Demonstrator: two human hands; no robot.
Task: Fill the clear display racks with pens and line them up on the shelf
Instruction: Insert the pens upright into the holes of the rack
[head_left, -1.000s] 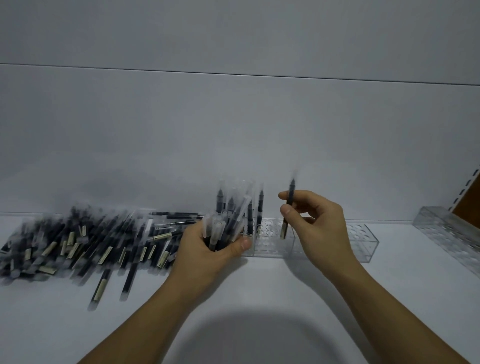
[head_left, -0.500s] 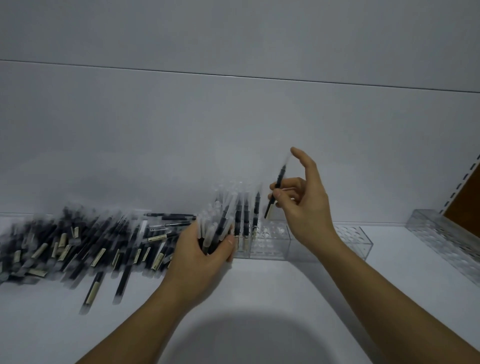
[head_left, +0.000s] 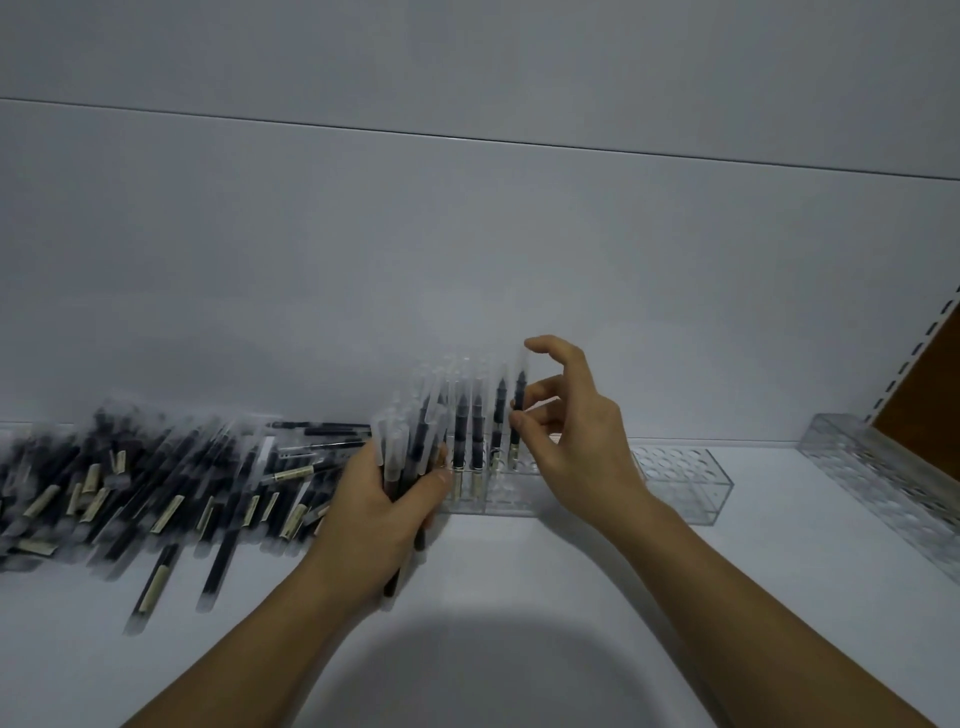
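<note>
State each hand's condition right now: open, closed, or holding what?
Left hand: closed round a bundle of pens.
Right hand: pinching one pen, upright at the clear display rack.

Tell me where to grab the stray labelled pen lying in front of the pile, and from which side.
Pinch the stray pen at mid-barrel, by its tan label, coming from above with fingers across its width. It lies flat on the shelf with bare surface either side; its far end meets the pile.
</note>
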